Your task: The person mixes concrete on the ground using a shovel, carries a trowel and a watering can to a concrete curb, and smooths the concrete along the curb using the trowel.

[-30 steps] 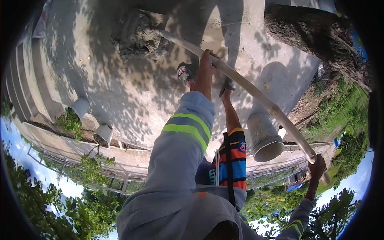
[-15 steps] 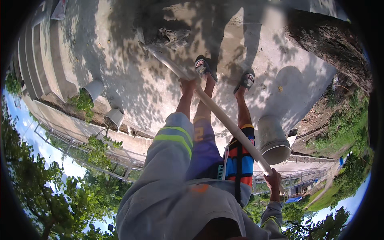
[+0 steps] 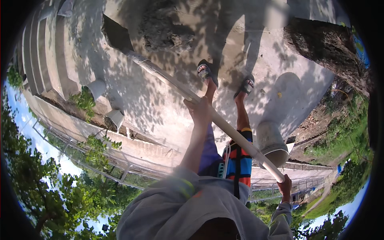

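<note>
A long-handled shovel slants across the view, its pale thick handle (image 3: 236, 136) running from the upper left to the lower right. Its dark, flat blade (image 3: 117, 34) shows at the upper left, beside a grey heap of wet-looking mix (image 3: 166, 34) on the ground. My left hand (image 3: 199, 111) is wrapped round the middle of the handle, in front of my left leg. Near the handle's end, my right hand (image 3: 285, 186) is closed on it, low at the right.
A grey bucket (image 3: 273, 140) stands by my right leg. Two pale buckets (image 3: 96, 89) are at the left near concrete steps (image 3: 56, 60). A thick tree trunk (image 3: 328, 50) lies at the upper right. My sandalled feet stand on concrete paving (image 3: 160, 116), with railings beyond.
The shovel's blade has come off the heap and turned up into view at the left. My left hand has risen nearer with the handle; my right hand has shifted slightly right.
</note>
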`<state>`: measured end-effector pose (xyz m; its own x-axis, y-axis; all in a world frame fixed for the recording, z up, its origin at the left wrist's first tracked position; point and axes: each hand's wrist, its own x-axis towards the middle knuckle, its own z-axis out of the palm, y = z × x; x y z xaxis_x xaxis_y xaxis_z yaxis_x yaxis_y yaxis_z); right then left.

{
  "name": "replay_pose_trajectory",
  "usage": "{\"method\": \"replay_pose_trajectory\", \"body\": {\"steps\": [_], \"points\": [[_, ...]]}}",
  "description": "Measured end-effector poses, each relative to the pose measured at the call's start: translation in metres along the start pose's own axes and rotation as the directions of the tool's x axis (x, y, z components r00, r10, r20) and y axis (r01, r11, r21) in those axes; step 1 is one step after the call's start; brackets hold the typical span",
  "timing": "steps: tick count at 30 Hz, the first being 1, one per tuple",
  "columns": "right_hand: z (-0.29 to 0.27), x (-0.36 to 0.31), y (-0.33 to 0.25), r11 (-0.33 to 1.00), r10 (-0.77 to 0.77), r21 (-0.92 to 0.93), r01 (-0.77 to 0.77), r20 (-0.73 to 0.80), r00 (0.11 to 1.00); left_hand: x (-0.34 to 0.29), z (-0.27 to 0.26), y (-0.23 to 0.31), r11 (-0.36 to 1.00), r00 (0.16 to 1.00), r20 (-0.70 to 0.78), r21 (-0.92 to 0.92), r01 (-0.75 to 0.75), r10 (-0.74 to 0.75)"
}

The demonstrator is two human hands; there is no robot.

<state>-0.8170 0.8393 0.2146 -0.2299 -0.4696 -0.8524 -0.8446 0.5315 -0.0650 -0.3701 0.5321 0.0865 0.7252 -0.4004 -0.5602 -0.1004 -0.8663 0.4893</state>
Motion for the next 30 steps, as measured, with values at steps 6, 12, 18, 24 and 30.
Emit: {"method": "replay_pose_trajectory", "body": {"steps": [6,12,18,24,30], "points": [[-0.015,-0.018,-0.111,0.987,0.102,-0.128,-0.093,0.062,0.993,0.102,0.060,-0.012,0.949,0.790,0.574,-0.070,0.309,-0.215],[-0.042,-0.079,-0.040,0.984,0.078,-0.121,-0.131,-0.366,0.927,0.029,0.045,-0.031,0.847,0.775,0.628,-0.447,0.289,0.067],[-0.185,-0.173,-0.110,0.985,-0.151,-0.174,0.013,-0.808,0.570,-0.016,-0.018,0.049,0.377,0.489,0.799,-0.598,0.707,0.350],[-0.315,-0.255,-0.182,0.907,-0.358,-0.367,-0.207,-0.930,0.080,-0.070,-0.021,0.147,0.261,0.517,0.693,-0.691,0.674,0.502],[-0.412,-0.272,-0.266,0.722,-0.691,-0.603,-0.339,-0.610,-0.388,-0.060,0.032,0.194,0.244,0.291,0.762,-0.503,0.829,0.579]]}}
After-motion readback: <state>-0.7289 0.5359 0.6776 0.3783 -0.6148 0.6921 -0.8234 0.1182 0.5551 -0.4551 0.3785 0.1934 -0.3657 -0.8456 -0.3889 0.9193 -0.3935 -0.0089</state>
